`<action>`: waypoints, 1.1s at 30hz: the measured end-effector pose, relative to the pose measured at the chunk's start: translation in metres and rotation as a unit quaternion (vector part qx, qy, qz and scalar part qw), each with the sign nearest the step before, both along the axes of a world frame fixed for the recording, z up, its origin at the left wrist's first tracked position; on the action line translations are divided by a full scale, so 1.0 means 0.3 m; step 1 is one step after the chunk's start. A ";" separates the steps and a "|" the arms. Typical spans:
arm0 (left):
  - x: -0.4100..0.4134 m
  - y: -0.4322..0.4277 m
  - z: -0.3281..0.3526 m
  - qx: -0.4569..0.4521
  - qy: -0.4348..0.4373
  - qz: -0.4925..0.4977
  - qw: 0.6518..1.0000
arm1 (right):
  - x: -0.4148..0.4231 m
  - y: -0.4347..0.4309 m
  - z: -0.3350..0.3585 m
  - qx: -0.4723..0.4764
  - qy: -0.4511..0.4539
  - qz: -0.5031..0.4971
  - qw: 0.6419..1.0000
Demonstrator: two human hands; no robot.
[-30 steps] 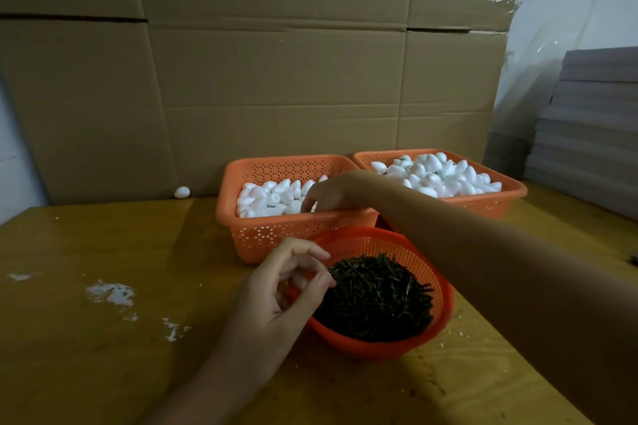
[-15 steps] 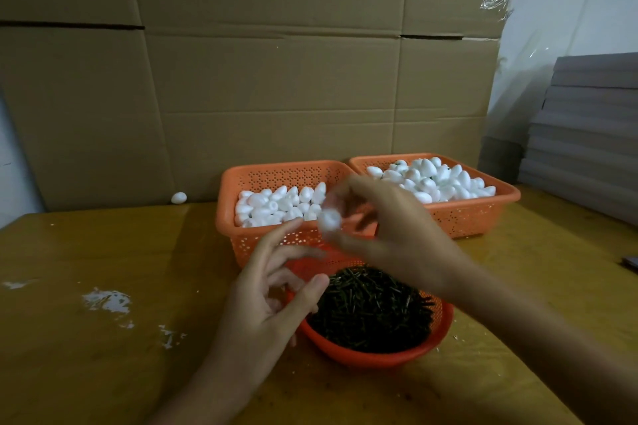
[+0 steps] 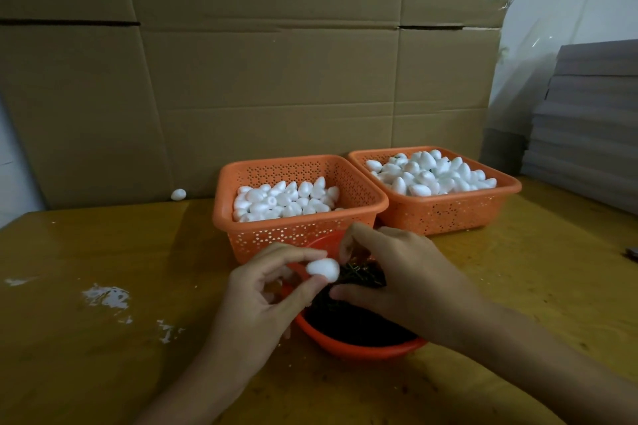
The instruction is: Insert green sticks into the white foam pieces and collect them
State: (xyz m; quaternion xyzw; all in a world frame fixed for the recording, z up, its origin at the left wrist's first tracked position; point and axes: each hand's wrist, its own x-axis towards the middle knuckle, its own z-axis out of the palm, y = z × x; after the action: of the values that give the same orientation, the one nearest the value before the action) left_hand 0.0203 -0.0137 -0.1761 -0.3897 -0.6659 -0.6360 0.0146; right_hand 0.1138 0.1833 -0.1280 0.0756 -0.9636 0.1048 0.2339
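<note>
So at this point my left hand [image 3: 262,300] had one white foam piece [image 3: 322,270] pinched between thumb and forefinger, held just above the near side of the round basket [image 3: 362,348] full of green sticks [image 3: 362,278]. My right hand [image 3: 404,281] was hunched over the sticks, fingers curled in close to the foam. I honestly couldn't tell if it had a stick pinched, it was too dark and hidden. Worries from here: the foam's light and only gripped at its sides, so an off-centre push could've spun it or popped it loose into the stick pile. A crooked stick might've poked out through the side too.
</note>
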 end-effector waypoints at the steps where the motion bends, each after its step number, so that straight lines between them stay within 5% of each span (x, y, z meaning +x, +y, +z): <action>1: 0.001 0.001 -0.001 0.007 -0.012 -0.001 1.000 | -0.001 0.016 -0.001 0.018 -0.037 -0.011 0.999; 5: 0.007 0.004 0.004 0.042 -0.027 -0.014 0.999 | 0.003 0.042 -0.006 0.037 -0.139 -0.005 0.990; 14: 0.007 0.008 0.005 0.041 -0.027 -0.014 0.999 | 0.000 0.019 0.001 -0.015 -0.062 -0.014 0.998; 17: 0.007 0.007 0.007 0.049 -0.037 -0.009 0.998 | -0.010 0.027 0.006 -0.097 -0.017 -0.005 0.995; 24: 0.009 0.009 0.004 0.043 -0.051 -0.003 0.998 | -0.015 0.057 0.036 -0.383 -0.121 0.045 0.915; 33: 0.003 0.002 0.001 0.021 -0.029 0.005 0.999 | -0.007 0.069 0.044 -0.488 -0.134 0.061 0.860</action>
State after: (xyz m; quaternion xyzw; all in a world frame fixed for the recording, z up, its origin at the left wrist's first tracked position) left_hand 0.0212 -0.0133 -0.1757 -0.3674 -0.6548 -0.6604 0.0070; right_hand 0.1116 0.2041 -0.1148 -0.0047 -0.8048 0.5846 0.1028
